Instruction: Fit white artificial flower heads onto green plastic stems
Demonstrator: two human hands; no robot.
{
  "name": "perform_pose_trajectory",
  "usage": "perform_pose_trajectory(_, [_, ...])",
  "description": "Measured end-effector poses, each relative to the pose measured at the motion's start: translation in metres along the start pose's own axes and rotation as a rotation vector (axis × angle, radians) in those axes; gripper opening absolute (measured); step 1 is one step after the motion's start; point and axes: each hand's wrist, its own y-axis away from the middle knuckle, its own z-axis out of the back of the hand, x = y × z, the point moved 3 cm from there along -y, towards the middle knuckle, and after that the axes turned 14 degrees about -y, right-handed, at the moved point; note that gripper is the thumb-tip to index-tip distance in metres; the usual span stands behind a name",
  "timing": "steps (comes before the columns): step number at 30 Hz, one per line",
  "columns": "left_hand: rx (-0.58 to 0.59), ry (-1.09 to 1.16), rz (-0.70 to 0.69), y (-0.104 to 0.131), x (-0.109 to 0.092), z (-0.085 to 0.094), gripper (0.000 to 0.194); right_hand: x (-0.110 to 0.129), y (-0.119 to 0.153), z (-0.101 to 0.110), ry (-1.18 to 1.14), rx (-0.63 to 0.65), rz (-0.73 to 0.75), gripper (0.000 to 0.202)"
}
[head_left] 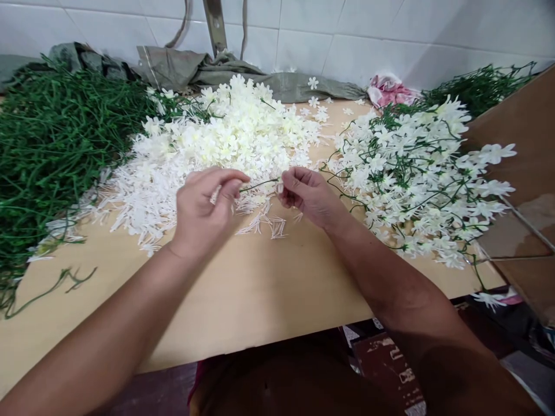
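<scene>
A thin green artificial flower stem (260,185) stretches between my two hands above the table. Thumb and forefinger of my left hand (202,202) are pinched at its left end. My right hand (310,195) grips the opposite end with bent fingers; a small whitish bit shows at those fingertips, too small to name. Just beyond the hands lies a heap of white artificial blossoms (243,130), with loose white thin pieces (264,222) spilling toward me. To the right is a pile of white flowers on green stems (416,173).
Green stems (65,127) form a large mound at the left, and a few lie loose in front of it. Grey-green cloth (243,75) runs along the tiled wall. A cardboard box (515,127) borders the table (243,300) on the right.
</scene>
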Motion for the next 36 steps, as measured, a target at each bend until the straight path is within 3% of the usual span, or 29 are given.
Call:
perform_pose_trajectory(4, [-0.177,0.360,0.243,-0.010,0.018,0.011,0.017,0.009,0.001,0.006,0.274,0.025,0.108,0.037])
perform_pose_trajectory(8, [-0.247,0.577,0.339,-0.020,0.030,0.015,0.015,0.005,0.009,-0.004,0.843,0.236,0.165,0.023])
perform_pose_trajectory(12, [-0.149,0.676,0.417,-0.021,0.029,0.012,0.019,-0.013,0.015,-0.020,1.238,0.358,0.325,0.034])
perform_pose_trajectory(16, [-0.020,0.691,0.492,-0.016,0.025,0.007,0.011,-0.034,0.016,-0.032,1.368,0.397,0.410,0.018])
perform_pose_trajectory(21, [0.025,0.831,0.618,-0.016,0.026,0.006,0.013,-0.035,0.013,-0.029,1.231,0.368,0.497,0.020])
perform_pose_trajectory(24, [0.075,0.914,0.668,-0.017,0.029,0.005,0.012,-0.022,0.011,-0.019,1.054,0.180,0.513,0.015])
perform_pose_trajectory(28, [0.122,0.902,0.687,-0.016,0.033,0.002,0.023,-0.011,0.008,-0.007,0.813,-0.061,0.424,0.004])
perform_pose_trajectory(32, [0.226,0.865,0.695,-0.016,0.031,-0.001,0.019,-0.009,0.005,-0.001,0.585,-0.088,0.364,0.008])
perform_pose_trajectory(36, [0.339,0.799,0.684,-0.015,0.026,-0.002,0.019,-0.008,0.003,0.003,0.551,-0.108,0.371,0.010])
